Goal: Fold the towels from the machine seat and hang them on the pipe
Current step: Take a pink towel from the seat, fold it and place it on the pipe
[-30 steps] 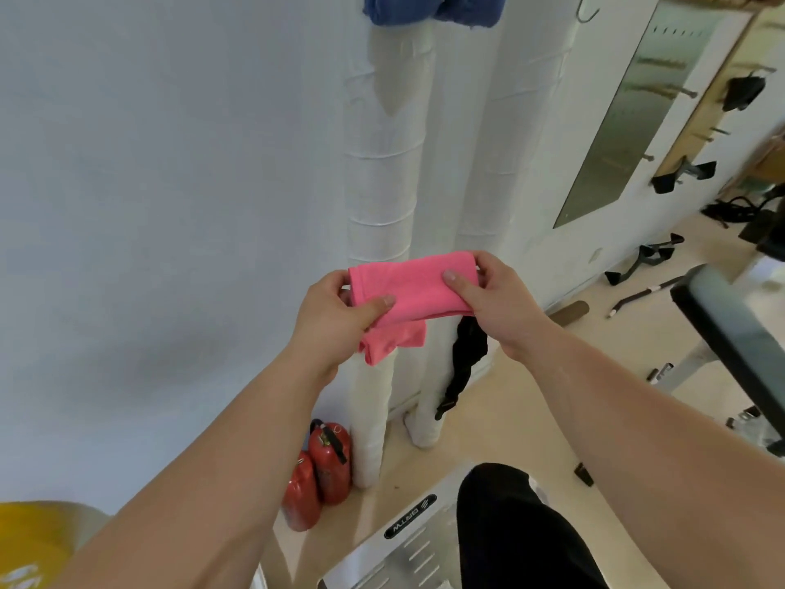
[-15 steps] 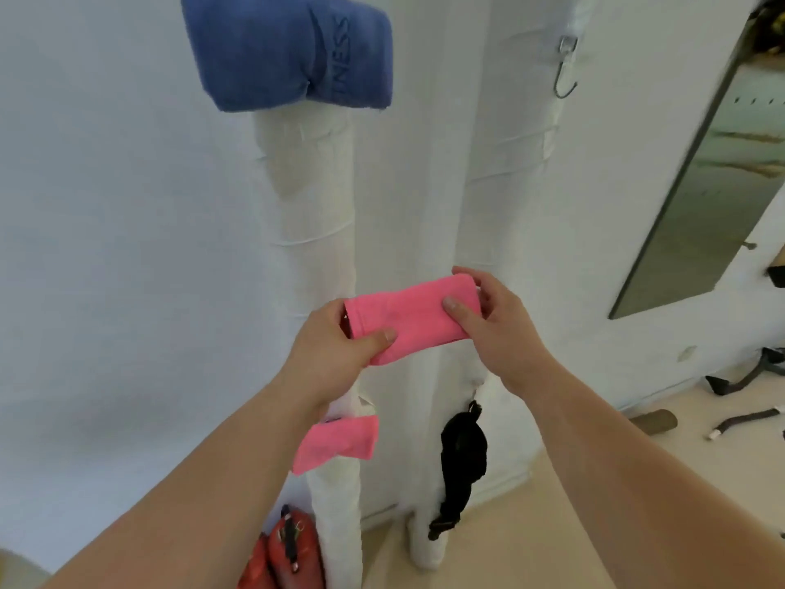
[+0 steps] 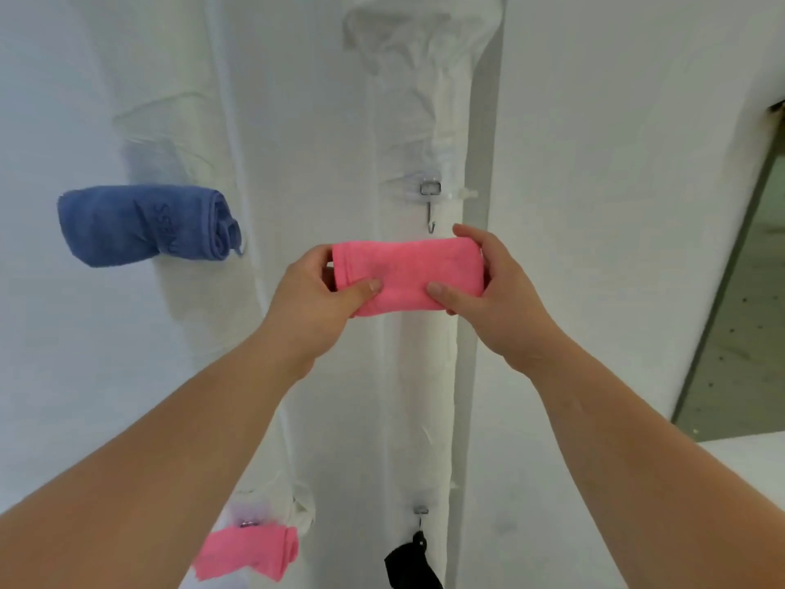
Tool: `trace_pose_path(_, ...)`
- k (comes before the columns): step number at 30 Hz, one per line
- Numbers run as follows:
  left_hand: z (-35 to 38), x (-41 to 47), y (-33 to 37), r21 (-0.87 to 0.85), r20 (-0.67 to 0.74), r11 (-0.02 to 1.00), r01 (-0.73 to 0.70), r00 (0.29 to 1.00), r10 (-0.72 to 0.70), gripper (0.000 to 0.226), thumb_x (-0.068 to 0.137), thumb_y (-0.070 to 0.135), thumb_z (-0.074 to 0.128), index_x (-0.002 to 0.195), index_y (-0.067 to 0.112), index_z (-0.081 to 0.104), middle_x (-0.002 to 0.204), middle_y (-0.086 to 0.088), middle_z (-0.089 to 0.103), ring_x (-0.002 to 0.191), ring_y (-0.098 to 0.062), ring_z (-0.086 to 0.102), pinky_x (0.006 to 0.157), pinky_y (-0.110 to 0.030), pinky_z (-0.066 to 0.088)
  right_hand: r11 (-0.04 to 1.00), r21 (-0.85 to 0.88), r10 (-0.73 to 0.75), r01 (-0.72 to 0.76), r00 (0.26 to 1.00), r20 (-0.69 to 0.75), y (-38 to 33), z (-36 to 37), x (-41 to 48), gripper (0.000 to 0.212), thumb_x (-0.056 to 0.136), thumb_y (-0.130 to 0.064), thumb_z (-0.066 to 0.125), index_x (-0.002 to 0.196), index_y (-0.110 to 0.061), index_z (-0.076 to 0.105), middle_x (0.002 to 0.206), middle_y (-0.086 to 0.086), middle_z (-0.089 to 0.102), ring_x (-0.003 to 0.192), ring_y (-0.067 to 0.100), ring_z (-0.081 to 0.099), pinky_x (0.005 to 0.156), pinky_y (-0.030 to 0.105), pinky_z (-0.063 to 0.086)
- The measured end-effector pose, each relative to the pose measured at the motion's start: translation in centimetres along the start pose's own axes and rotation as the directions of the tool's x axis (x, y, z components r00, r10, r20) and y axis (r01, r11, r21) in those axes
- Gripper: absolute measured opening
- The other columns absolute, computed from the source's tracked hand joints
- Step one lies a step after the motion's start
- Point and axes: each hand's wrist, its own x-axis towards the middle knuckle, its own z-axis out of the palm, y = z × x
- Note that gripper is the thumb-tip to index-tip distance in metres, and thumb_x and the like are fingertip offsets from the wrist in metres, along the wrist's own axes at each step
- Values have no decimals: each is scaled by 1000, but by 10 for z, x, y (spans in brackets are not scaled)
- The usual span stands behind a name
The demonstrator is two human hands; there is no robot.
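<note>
Pink folded towel (image 3: 408,276) sits stretched between both hands before the white wrapped pipe (image 3: 418,376), just below a metal hook (image 3: 431,206). Its rear layers are hidden. Left hand (image 3: 316,299) pinches the 9 o'clock end, right hand (image 3: 488,291) the 3 o'clock end, thumbs on top, each grip holding cloth. Lettering on the blue towel (image 3: 144,225) at 10 o'clock is unreadable.

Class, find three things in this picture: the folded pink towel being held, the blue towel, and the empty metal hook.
Held pink towel (image 3: 405,272), head view, middle of its front face.
Blue towel (image 3: 127,225), head view, middle of the roll.
Empty metal hook (image 3: 430,208), head view, on its shank.
</note>
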Motion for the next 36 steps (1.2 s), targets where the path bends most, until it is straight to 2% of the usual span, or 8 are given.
trace_pose_path(2, 5, 16, 22, -20, -17, 999, -49, 999, 49, 30, 86, 13, 79, 106, 27, 62, 94, 6, 73, 75, 3, 70, 67, -15, 56, 997, 54, -59, 61, 998, -35, -18, -13, 22, 71, 81, -18, 84, 141, -30, 48, 114, 0, 64, 87, 14, 69, 76, 31, 61)
trace_pose_path(5, 14, 40, 51, -22, -43, 994, -109, 993, 108, 38, 86, 16, 79, 118, 22, 60, 99, -1, 73, 86, -13, 73, 75, -31, 63, 987, 96, -120, 127, 990, -74, -40, -31, 54, 63, 83, -13, 82, 137, -27, 52, 113, 11, 66, 92, 25, 70, 74, 36, 63)
trace_pose_path(10, 28, 70, 66, -4, -74, 989, -146, 987, 145, 48, 88, 16, 77, 129, 24, 55, 103, -7, 69, 96, -29, 71, 79, -43, 62, 986, 78, -140, 144, 989, -55, -43, -45, 89, 54, 84, -15, 81, 130, -23, 54, 114, 11, 65, 96, 26, 70, 72, 35, 64)
trace_pose_path(15, 34, 82, 55, 16, -107, 986, -165, 980, 165, 51, 89, 14, 76, 132, 25, 53, 104, -6, 69, 95, -22, 71, 76, -34, 63, 983, 77, -165, 170, 984, -59, -32, -43, 103, 56, 83, -14, 82, 130, -21, 53, 111, 9, 66, 88, 17, 69, 70, 34, 63)
trace_pose_path(21, 36, 85, 38, 30, -71, 972, -235, 969, 237, 56, 93, 8, 69, 134, 41, 51, 107, 3, 63, 88, -13, 66, 74, -24, 58, 976, -7, -219, 219, 974, -56, -18, -39, 104, 43, 84, -13, 79, 120, -20, 56, 101, 5, 67, 67, 15, 67, 57, 29, 58)
trace_pose_path(28, 36, 92, 23, 83, -35, 953, -292, 955, 295, 45, 93, 5, 64, 126, 35, 55, 116, 6, 60, 94, -16, 63, 69, -24, 56, 940, -191, -299, 282, 952, -66, -5, -35, 107, 40, 85, -24, 77, 116, -31, 53, 95, -10, 66, 76, 16, 67, 68, 30, 58)
trace_pose_path(33, 37, 94, 22, 151, -62, 945, -289, 952, 301, 44, 92, 8, 67, 122, 40, 56, 110, 16, 62, 101, -15, 64, 83, -35, 59, 931, -234, -305, 281, 950, -70, -6, -33, 106, 38, 86, -22, 77, 115, -26, 53, 91, -13, 64, 76, 8, 65, 64, 14, 52)
trace_pose_path(36, 36, 91, 18, 179, -31, 945, -275, 958, 285, 43, 90, 8, 68, 117, 40, 58, 106, 15, 63, 100, -14, 64, 84, -38, 60, 937, -248, -262, 246, 965, -32, 0, -33, 102, 35, 86, -23, 78, 110, -27, 53, 88, -9, 65, 73, 14, 66, 60, 18, 51)
